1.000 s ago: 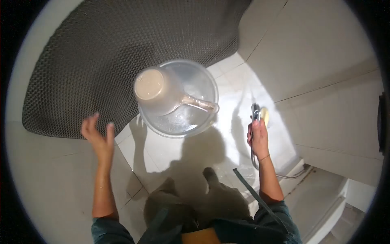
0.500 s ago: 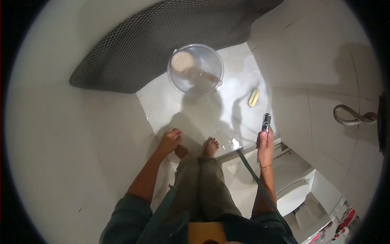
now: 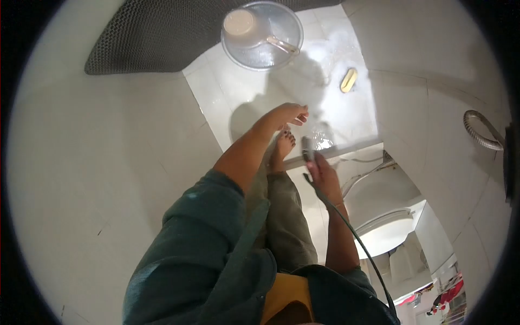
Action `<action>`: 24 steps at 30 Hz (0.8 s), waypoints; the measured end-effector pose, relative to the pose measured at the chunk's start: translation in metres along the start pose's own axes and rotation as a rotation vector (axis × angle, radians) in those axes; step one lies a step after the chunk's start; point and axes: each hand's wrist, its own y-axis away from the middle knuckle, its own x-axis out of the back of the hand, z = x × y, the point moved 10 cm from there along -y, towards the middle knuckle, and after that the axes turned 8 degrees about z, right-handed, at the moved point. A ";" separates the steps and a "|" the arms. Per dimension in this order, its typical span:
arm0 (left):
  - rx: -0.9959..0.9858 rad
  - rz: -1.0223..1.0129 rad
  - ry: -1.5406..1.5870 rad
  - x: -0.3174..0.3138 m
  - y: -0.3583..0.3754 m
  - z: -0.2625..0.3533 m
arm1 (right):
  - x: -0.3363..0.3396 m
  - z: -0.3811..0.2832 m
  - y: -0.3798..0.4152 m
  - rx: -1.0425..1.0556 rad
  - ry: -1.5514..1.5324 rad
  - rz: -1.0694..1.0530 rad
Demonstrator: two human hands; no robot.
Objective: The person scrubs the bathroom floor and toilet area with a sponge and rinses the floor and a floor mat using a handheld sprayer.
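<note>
right hand [image 3: 323, 174]: wrapped around the grey metal spray nozzle [image 3: 307, 149], nozzle tip sticks out past the fingers, thin dark hose [image 3: 362, 246] trails back from the hand along the forearm
left hand [image 3: 290, 113]: holds nothing, fingers loosely extended and slightly apart, hovering just beyond and left of the right hand
floor: wet white tiled floor [image 3: 254, 95] under both hands, glossy puddle just ahead of the nozzle
bare foot [image 3: 283, 145]: directly below the left hand, just left of the nozzle
clear plastic basin [image 3: 262, 35]: well ahead of the left hand, beige plastic scoop [image 3: 241, 24] with handle lying in it
yellow oblong soap bar [image 3: 348, 80]: on the floor ahead-right of both hands, well apart
grey mesh mat [image 3: 146, 38]: far ahead-left, touching the basin edge
white toilet bowl [image 3: 382, 216]: just right of the right forearm
flexible metal hose [image 3: 479, 130]: on the wall far right
</note>
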 end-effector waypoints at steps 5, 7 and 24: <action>0.075 0.092 0.100 0.029 -0.043 -0.056 | -0.060 -0.021 0.015 0.196 0.109 -0.228; 0.138 0.245 -0.022 0.059 -0.041 -0.076 | -0.075 -0.027 0.013 0.228 0.121 -0.272; -0.136 0.423 -0.404 0.104 -0.070 -0.078 | -0.096 0.023 -0.036 0.051 0.199 -0.148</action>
